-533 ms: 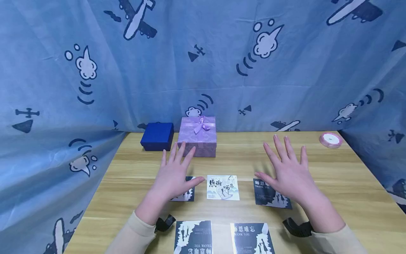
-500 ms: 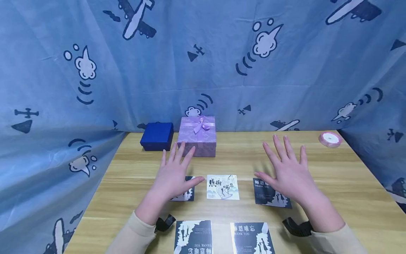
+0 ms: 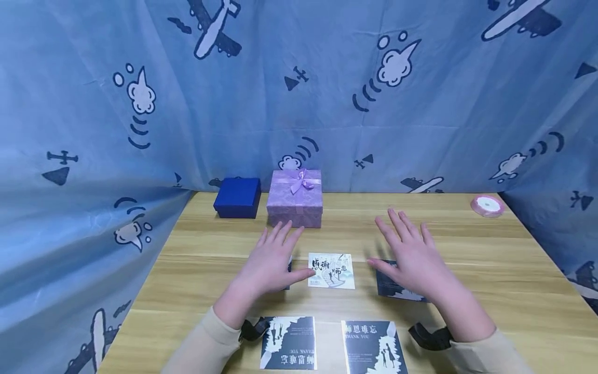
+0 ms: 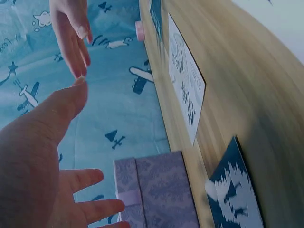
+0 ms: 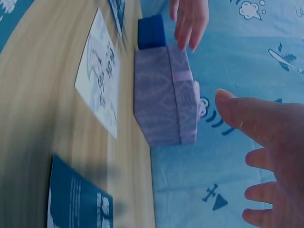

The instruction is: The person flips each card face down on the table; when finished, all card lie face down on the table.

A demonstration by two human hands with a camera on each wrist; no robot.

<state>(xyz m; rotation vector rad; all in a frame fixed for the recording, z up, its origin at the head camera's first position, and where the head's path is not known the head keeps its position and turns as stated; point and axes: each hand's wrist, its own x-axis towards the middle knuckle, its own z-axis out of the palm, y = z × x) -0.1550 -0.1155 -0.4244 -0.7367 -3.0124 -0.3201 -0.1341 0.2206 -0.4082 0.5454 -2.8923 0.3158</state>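
My left hand hovers palm down with spread fingers above a dark card, which it mostly hides in the head view. In the left wrist view that dark card shows a white torn-edge pattern with figures. My right hand, fingers also spread, is over another dark card and holds nothing. Between the hands lies a white card with dark Chinese lettering. Two more dark cards lie nearer the body: the left one has its lettering upside down, the right one reads THANK YOU.
At the back of the wooden table stand a blue box and a lilac gift box with a ribbon bow. A pink ribbon roll lies at the far right corner. Blue patterned cloth hangs behind.
Both hands have shifted slightly: the left to the right and a little nearer the body, the right to the left. The view has turned slightly. The cards and boxes stay put.
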